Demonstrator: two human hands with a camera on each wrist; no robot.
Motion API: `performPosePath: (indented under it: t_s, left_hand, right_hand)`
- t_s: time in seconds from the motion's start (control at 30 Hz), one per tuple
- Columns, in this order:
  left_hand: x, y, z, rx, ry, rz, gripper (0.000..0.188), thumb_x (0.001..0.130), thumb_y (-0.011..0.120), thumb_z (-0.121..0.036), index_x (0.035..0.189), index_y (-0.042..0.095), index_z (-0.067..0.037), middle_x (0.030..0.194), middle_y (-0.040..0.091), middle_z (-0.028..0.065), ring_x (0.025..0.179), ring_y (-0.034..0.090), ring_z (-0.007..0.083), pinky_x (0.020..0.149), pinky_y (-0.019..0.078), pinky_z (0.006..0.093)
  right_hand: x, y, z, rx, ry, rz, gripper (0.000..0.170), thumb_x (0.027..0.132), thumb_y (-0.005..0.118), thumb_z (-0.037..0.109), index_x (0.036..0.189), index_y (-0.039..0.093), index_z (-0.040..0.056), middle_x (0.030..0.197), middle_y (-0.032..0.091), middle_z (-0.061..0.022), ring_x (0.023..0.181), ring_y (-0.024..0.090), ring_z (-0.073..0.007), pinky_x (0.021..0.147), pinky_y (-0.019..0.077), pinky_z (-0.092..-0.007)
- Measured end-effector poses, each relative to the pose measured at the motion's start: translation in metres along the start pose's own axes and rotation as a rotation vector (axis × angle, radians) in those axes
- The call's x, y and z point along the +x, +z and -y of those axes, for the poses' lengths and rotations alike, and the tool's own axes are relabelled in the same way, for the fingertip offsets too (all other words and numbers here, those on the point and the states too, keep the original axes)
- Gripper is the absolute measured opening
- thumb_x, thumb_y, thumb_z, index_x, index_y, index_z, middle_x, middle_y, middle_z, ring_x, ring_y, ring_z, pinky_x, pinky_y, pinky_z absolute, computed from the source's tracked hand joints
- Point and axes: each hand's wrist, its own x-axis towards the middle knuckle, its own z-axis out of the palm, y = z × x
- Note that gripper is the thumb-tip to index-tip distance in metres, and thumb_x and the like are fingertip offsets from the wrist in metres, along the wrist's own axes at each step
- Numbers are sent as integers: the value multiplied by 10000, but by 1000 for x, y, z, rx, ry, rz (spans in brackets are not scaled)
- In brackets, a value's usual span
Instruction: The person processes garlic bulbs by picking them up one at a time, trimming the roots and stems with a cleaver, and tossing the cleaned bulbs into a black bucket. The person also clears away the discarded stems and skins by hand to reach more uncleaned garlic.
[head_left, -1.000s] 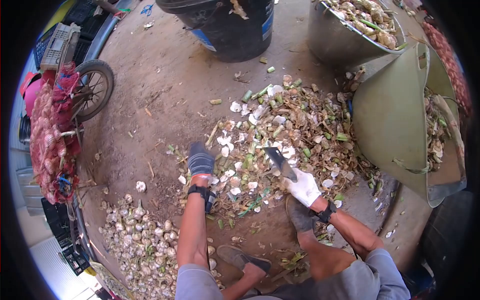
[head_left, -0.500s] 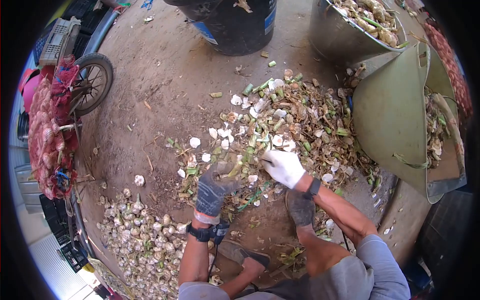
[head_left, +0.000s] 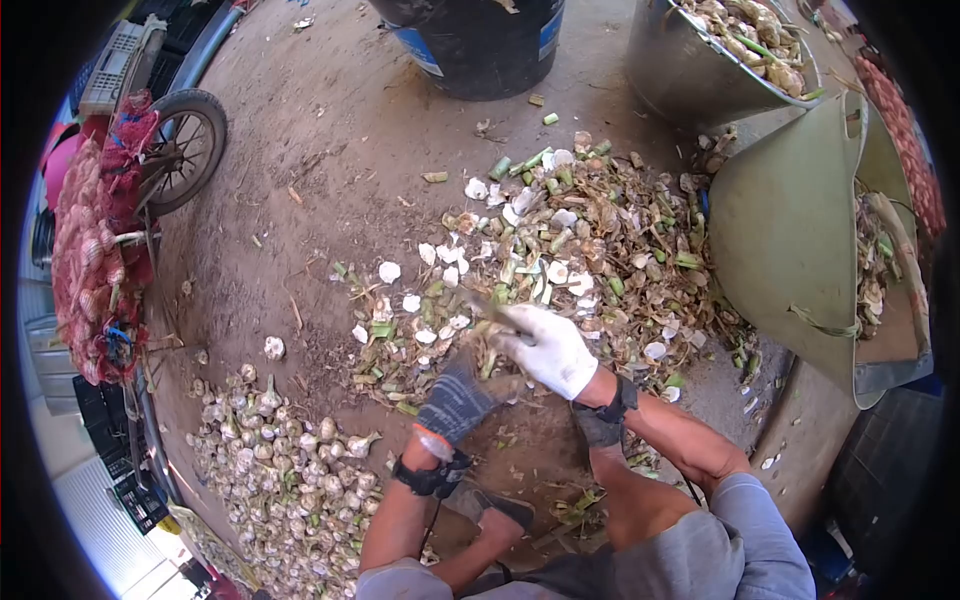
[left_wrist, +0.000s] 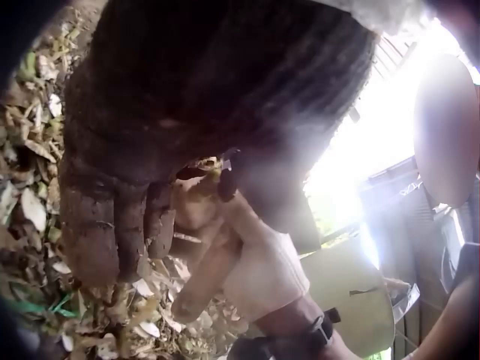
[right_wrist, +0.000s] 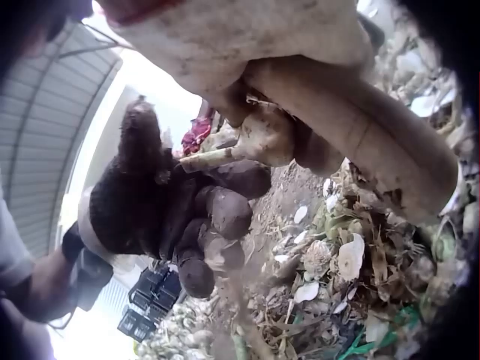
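Note:
My left hand, in a dark knit glove, is low over the trimmings. In the right wrist view its thumb stands up and its fingers are loosely bent. Beside it my right hand, in a white glove, grips a dark-bladed knife; its handle is hidden in the hand. A pale garlic bulb sits against the right hand's thumb and fingers. Its stem reaches toward the left palm. Loose garlic bulbs form a heap by the left forearm.
Cut stems and peel cover the ground ahead. A green tub stands at right, with a metal bucket of garlic and a black bucket behind. A wheel and a red net sack are at left.
The left hand came back from the ground toward the right hand, then moved slightly right. The knife blade, plainly seen a second ago, has turned and points up-left. Both hands are now close together.

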Motion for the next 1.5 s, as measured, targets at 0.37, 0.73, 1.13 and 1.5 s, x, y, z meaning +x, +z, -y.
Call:
performPosePath:
  t_s: [0.37,0.73,1.13,1.5]
  left_hand:
    - [-18,26,82,-564,-80,-182,266,941,679,-162,1172,654,-32,888,702,52,722,653,115,568,502,266]
    - [-49,2,-34,-985,-439,-183,250,940,689,-150,1164,651,-46,876,678,3,675,651,101,560,538,243]
    - [-309,-156,162,-1048,-654,-468,237,985,580,-258,1094,633,-54,901,705,24,638,591,121,538,448,278]
    - [-583,-84,-1,-886,46,-1359,707,957,562,-642,1352,557,-56,1141,680,137,1032,680,292,868,578,499]
  right_hand:
    - [-29,-3,-6,-460,-257,79,207,852,627,136,1055,621,99,779,641,-118,745,679,-319,629,543,-449]
    - [-39,-17,-19,-661,-294,26,203,803,653,91,1003,619,77,766,647,-105,701,670,-299,573,539,-424]
    - [-26,0,-76,-619,-218,-97,244,859,686,136,1100,707,114,928,729,-134,849,705,-352,746,560,-443]
    - [-3,-28,-25,-153,-82,234,594,964,651,469,1369,596,38,1166,700,-131,871,696,-204,677,551,-331]
